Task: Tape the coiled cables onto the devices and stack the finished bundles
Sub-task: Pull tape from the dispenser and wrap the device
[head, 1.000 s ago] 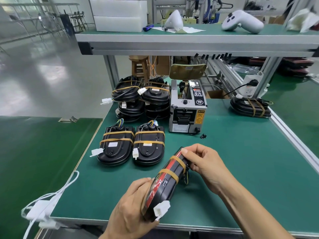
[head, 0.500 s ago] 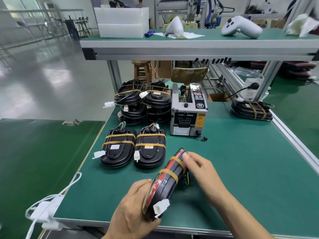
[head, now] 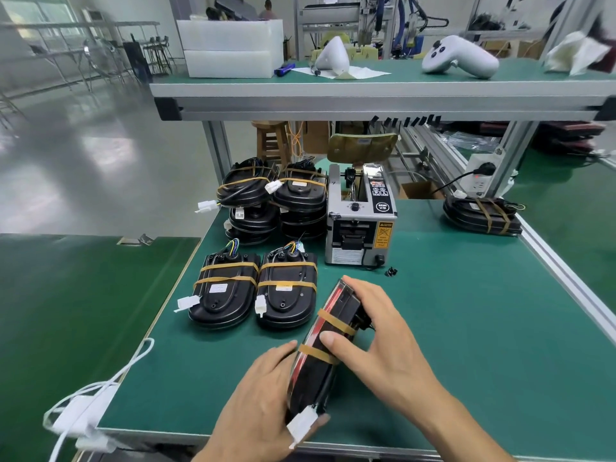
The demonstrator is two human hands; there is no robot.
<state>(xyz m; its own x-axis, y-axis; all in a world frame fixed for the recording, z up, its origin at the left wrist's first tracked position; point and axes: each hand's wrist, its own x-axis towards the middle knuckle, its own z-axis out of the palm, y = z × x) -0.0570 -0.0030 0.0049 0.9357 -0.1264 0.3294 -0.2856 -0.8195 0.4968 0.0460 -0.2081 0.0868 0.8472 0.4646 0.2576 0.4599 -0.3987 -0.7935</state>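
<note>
Head view of a green table (head: 450,328) at which a person holds one black device (head: 320,355) on edge near the front rim, tilted so that its red face turns left. The left hand (head: 256,405) cups the near end from the left, fingers curled against the red face and thumb beside a white connector (head: 301,425) that hangs at the device's lower end. The right hand (head: 376,345) grips the far portion from the right, its thumb pressing on the nearer of two tan tape bands (head: 316,353) that cross the device, its fingers wrapped over the far end. Just left of the held device, two finished bundles (head: 253,291) lie flat side by side, each crossed by two tape bands and each with a white plug at its left edge. Behind these, two stacks of finished bundles (head: 273,201) stand touching one another at the table's rear left. A grey tape dispenser (head: 361,225) stands just right of the stacks, with a small black part (head: 390,271) on the mat near its front right corner. One further taped bundle (head: 481,216) rests well apart at the right rear edge. An upper shelf (head: 366,98) carries white foam blocks (head: 233,48) and a white controller (head: 460,56). A white cable (head: 100,391) hangs off the table's front left corner.
</note>
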